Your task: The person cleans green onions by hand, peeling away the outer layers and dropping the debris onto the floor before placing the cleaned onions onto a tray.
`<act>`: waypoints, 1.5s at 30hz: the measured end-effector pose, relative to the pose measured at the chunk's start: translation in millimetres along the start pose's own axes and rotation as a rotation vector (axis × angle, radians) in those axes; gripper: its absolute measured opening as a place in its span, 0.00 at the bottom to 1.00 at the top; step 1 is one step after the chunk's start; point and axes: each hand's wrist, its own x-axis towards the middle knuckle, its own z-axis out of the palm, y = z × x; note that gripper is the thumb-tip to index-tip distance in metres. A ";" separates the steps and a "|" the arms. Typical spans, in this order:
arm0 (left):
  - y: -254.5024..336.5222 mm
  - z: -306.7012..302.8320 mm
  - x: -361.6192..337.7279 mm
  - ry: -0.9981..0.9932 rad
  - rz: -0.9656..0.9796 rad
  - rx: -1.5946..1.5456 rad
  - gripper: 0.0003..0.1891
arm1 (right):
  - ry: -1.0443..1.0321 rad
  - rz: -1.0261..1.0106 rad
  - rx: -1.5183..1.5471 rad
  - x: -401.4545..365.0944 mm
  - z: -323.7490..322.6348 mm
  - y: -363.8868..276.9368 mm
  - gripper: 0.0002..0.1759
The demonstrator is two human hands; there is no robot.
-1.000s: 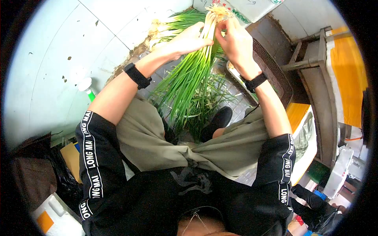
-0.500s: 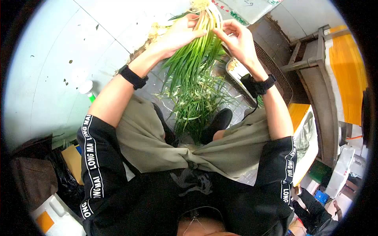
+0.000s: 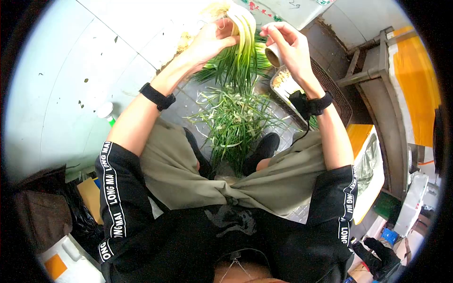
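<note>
In the upper middle, my left hand (image 3: 210, 43) is wrapped round a bunch of scallions (image 3: 243, 35), its pale roots up and green leaves hanging down. To the right of the bunch, my right hand (image 3: 291, 47) is raised with thumb and fingers bent together at the tips; I cannot tell what is between them. Beside its palm shows the open end of a brown-cored roll (image 3: 272, 55). More scallions (image 3: 260, 49) lie behind the held bunch. Below, a heap of stripped leaves (image 3: 233, 120) covers the floor between my shoes.
A woven basket (image 3: 340, 106) stands on the right, with a tray of trimmed scallions (image 3: 285, 85) by it. A metal-framed stand (image 3: 377, 70) is at the far right. A white wall (image 3: 61, 61) runs along the left, and a white jug (image 3: 71, 257) sits at lower left.
My right hand has come away from the scallions and moved slightly right. The bunch has shifted a little left in my left hand, and the roll beside my right hand has come into view.
</note>
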 end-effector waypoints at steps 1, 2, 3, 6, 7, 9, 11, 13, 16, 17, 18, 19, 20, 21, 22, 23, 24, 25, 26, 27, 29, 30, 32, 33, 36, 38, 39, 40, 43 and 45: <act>0.6 0.1 0.6 -0.003 0.001 0.001 0.23 | 0.003 -0.001 0.000 -0.8 -0.5 1.3 0.12; 0.8 0.3 1.3 -0.025 0.005 -0.021 0.24 | 0.026 0.018 -0.055 -2.0 1.6 0.0 0.13; 1.0 0.4 1.8 -0.047 0.008 -0.043 0.24 | 0.049 0.038 -0.109 -3.3 3.5 -1.3 0.14; -5.1 -2.0 6.5 -0.101 0.024 -0.133 0.24 | 0.047 0.022 -0.231 -4.9 8.1 -7.9 0.16; -7.8 -2.3 6.1 -0.102 0.024 -0.132 0.24 | 0.051 0.027 -0.177 -4.0 8.6 -5.3 0.17; -7.2 0.3 2.2 -0.094 0.028 -0.203 0.24 | 0.006 -0.004 -0.178 -4.0 8.5 -7.2 0.18; -10.3 1.2 2.6 -0.122 0.004 -0.223 0.25 | -0.039 -0.034 -0.180 -4.3 7.4 -11.2 0.19; -14.7 0.9 3.0 -0.151 -0.023 -0.243 0.26 | -0.092 -0.017 -0.355 -5.5 4.9 -15.2 0.20; -14.0 1.6 0.7 -0.173 -0.076 -0.206 0.24 | -0.033 0.022 -0.351 -2.9 3.5 -10.6 0.19; -8.0 4.5 -3.1 -0.157 -0.125 -0.335 0.24 | 0.000 -0.015 -0.394 -2.5 4.9 -10.1 0.18; -1.9 8.0 -5.8 -0.142 -0.174 -0.465 0.24 | 0.002 -0.015 -0.396 -2.6 6.7 -9.4 0.18; 2.1 13.8 -5.7 -0.158 -0.153 -0.367 0.27 | 0.054 0.001 -0.410 -2.9 8.9 -8.6 0.19; 0.3 20.2 -4.8 -0.160 -0.154 -0.369 0.27 | 0.106 0.017 -0.423 -3.2 11.4 -8.8 0.19; -3.9 26.3 -4.2 -0.156 0.024 -0.160 0.29 | 0.132 0.008 -0.442 -3.2 14.0 -9.4 0.19; -7.2 28.9 -4.5 -0.150 0.201 0.050 0.31 | 0.133 0.009 -0.444 -3.3 15.3 -11.2 0.19; -11.2 27.1 -5.7 -0.081 0.157 0.222 0.33 | 0.112 0.023 -0.457 -3.2 17.0 -16.0 0.19; -15.5 23.7 -3.9 -0.079 0.156 0.219 0.33 | 0.087 0.036 -0.471 -3.0 18.9 -19.4 0.19; -19.2 19.0 0.7 -0.065 0.134 0.229 0.32 | 0.082 0.036 -0.473 -1.7 18.7 -20.3 0.19; -14.4 18.0 1.2 -0.050 0.113 0.237 0.30 | 0.070 0.024 -0.475 -0.3 16.5 -21.5 0.19; -9.8 17.1 -1.3 -0.057 0.089 0.117 0.26 | 0.059 0.012 -0.478 0.8 14.3 -23.6 0.19; 2.4 14.9 -3.8 -0.070 0.063 0.027 0.25 | 0.060 -0.029 -0.518 2.7 11.3 -31.3 0.18; 6.0 13.4 -4.9 -0.088 0.031 -0.057 0.25 | 0.066 -0.068 -0.552 3.2 9.9 -34.6 0.18; 5.8 7.0 -5.4 -0.105 -0.006 -0.043 0.24 | 0.054 -0.156 -0.604 9.2 7.8 -27.1 0.18; 8.0 5.8 -7.3 -0.125 -0.061 -0.093 0.23 | 0.066 -0.222 -0.660 10.8 8.4 -26.1 0.18; 8.1 2.1 -9.6 -0.145 -0.141 -0.201 0.21 | 0.092 -0.367 -0.802 12.5 14.9 -31.3 0.18; 5.1 0.9 -7.7 -0.150 -0.161 -0.255 0.20 | -0.021 -0.483 -1.014 14.4 17.3 -34.2 0.15; 1.9 2.1 -5.7 -0.123 -0.154 -0.249 0.19 | -0.032 -0.507 -1.006 15.6 19.5 -32.6 0.11; -0.7 3.1 -5.1 -0.095 -0.144 -0.246 0.19 | -0.030 -0.515 -1.015 14.5 22.4 -32.6 0.11; -6.9 14.4 0.5 -0.089 -0.115 -0.096 0.23 | 0.004 -0.395 -1.040 9.4 16.7 -33.3 0.11; -6.5 20.7 1.5 -0.078 -0.072 -0.006 0.28 | 0.024 -0.400 -1.080 6.9 17.3 -34.7 0.11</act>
